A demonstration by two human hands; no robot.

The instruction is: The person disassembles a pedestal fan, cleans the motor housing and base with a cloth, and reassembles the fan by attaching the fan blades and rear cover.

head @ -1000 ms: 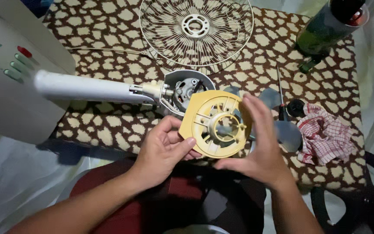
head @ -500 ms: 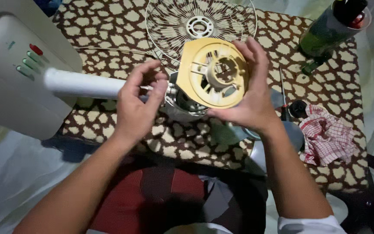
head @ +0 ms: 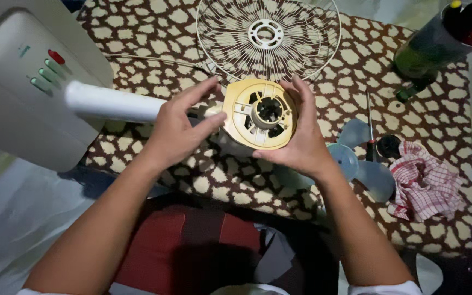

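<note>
**Yellow cover brought down onto the fan head**

Since half a second ago, the round yellow motor cover (head: 260,113) has dropped from in front of the wire fan guard (head: 269,38) to sit over the fan head, just below the guard. Right hand (head: 296,139) clamps the cover from its right side, fingers curled over the rim. Left hand (head: 181,128) has its fingers pinched together at the cover's left edge, where the white fan pole (head: 113,102) meets it. Left of the cover lies the white fan base (head: 23,82) with coloured buttons. Right of the cover rest pale blue fan blades (head: 364,164), a screwdriver (head: 369,123) and a red checked cloth (head: 424,183).
</note>
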